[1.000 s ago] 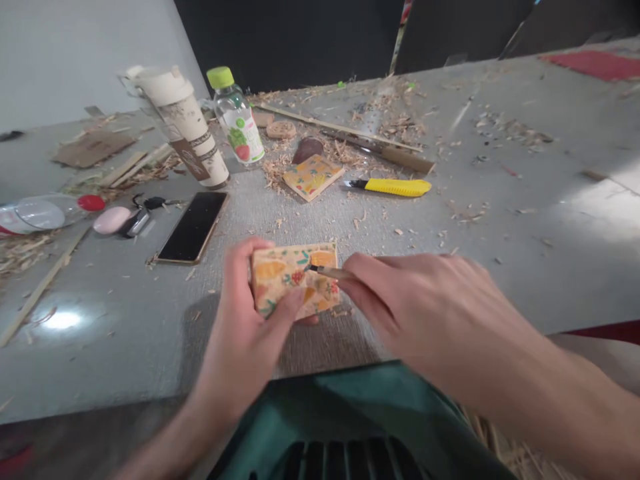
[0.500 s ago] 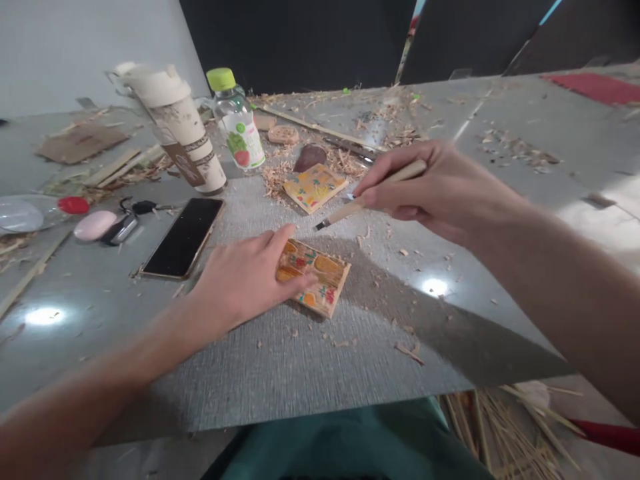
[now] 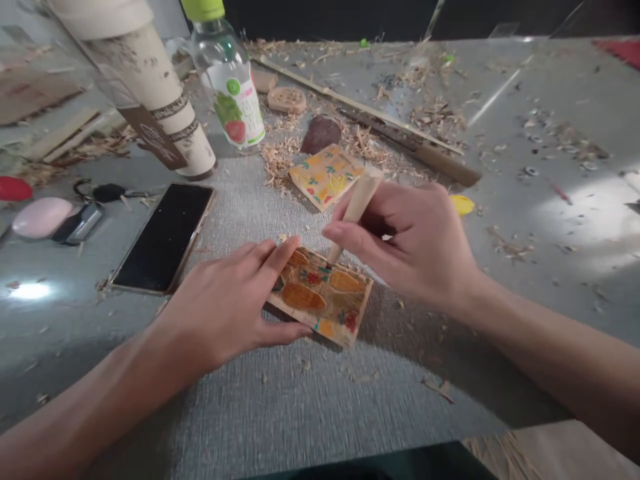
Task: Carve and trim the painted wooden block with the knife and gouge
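Note:
A small painted wooden block with orange shapes and red berries lies on the grey table covering. My left hand grips its left end, the thumb along the near edge and the fingers at the far edge. My right hand is closed around a wood carving chisel with a pale wooden handle. The chisel stands steeply, its tip down on the far part of the block's painted face. Just behind, a second painted wooden piece in yellow lies among shavings.
To the left lie a phone, keys and a pink egg-shaped object. A cream tumbler and a plastic bottle stand at the back left. A long dark strip lies behind, among wood shavings.
The chisel has gone from hovering nearly level above the table to standing upright on the block. My left hand has settled around the block's end. The view has moved closer.

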Tool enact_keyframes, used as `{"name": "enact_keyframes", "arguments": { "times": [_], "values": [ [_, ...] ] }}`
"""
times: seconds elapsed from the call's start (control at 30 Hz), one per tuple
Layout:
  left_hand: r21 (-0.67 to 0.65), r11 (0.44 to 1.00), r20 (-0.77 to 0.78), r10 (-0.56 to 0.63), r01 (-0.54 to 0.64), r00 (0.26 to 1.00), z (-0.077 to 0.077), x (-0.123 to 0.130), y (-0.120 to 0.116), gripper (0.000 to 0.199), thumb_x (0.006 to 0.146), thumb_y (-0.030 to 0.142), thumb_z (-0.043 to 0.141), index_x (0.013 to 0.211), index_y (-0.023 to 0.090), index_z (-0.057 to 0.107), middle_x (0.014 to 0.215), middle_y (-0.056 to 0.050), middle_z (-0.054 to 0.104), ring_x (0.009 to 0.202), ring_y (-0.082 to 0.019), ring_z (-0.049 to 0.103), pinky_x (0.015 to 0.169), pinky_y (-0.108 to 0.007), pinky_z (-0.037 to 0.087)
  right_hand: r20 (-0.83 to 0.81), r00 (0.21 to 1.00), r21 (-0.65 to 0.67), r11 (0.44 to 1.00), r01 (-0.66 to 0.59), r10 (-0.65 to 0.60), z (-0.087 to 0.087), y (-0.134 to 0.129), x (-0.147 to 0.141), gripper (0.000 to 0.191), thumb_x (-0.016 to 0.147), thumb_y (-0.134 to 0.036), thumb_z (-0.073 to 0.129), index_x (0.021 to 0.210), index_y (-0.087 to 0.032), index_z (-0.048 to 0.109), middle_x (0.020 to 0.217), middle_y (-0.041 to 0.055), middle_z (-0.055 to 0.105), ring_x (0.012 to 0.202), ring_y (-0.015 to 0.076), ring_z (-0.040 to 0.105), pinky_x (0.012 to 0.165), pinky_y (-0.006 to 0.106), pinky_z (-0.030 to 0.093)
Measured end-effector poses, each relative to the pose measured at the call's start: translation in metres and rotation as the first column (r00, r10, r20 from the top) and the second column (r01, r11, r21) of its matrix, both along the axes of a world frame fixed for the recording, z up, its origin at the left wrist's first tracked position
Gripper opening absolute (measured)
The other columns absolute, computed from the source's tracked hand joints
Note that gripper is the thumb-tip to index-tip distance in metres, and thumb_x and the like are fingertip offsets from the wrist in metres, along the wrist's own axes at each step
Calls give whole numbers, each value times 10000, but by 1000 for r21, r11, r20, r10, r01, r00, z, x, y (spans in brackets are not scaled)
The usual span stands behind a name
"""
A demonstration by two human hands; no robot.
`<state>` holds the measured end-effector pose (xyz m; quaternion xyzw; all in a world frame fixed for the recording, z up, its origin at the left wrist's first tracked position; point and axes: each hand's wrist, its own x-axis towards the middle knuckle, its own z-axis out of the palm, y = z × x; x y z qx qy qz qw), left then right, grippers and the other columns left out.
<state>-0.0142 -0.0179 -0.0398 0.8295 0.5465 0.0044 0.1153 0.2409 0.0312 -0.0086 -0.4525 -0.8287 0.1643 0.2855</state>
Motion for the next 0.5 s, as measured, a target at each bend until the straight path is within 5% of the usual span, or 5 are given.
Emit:
{"name": "enact_keyframes", "arguments": {
  "times": [0.23,0.5],
  "values": [
    [-10,1000,-10,15,-16,1000,2,4,0,1097,751,628,1059,1666,203,629,1429,-233,813,1280,-510,823,1090,-640,703,-26,998,-17,998,-56,56,-6,4,-2,454,1154,-560,673,833,-240,701,629,-60,493,553,116,380,577,338,348],
    [2,1000,-44,8,-8,999,5,5,0,1065,810,657,1013,1688,220,598,1468,-222,804,1280,-501,822,976,-591,728,2,995,-16,995,-101,101,-2,-1,0,383,1173,-532,632,916,-262,724,597,-68,509,498,119,367,569,346,345]
  ]
}}
